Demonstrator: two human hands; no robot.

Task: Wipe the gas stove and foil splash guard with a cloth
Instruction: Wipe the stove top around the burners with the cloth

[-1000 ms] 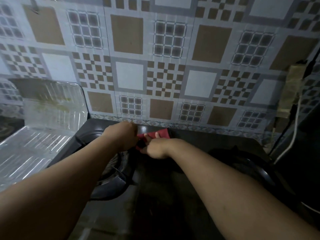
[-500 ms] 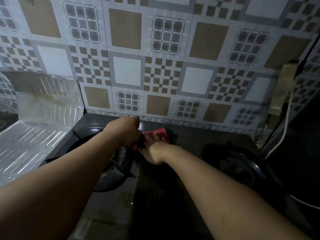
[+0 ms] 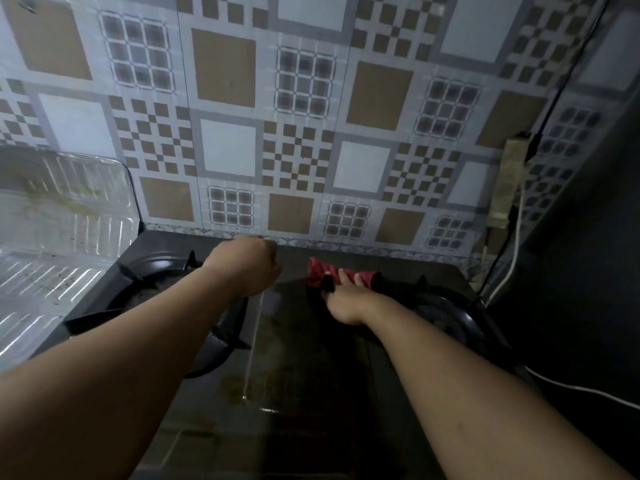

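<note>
The black gas stove (image 3: pixel 294 341) fills the middle of the view, with a left burner grate (image 3: pixel 152 289) and a right burner grate (image 3: pixel 450 317). A red cloth (image 3: pixel 320 269) lies at the stove's back edge between the burners. My right hand (image 3: pixel 346 299) presses on it with fingers laid flat over it. My left hand (image 3: pixel 247 266) is curled into a fist to the left of the cloth, apart from it and holding nothing visible. The foil splash guard (image 3: pixel 65 209) stands at the stove's left side, stained with greenish smears.
A patterned tiled wall (image 3: pixel 311 133) rises directly behind the stove. On the right, a taped power strip (image 3: pixel 509 181) hangs on the wall, with a white cable (image 3: pixel 514 258) running down past the stove. A dark surface (image 3: pixel 588 254) closes off the right side.
My left hand has let go of the cloth and pulled away to the left. My right hand has slid the cloth to the right along the stove's back edge.
</note>
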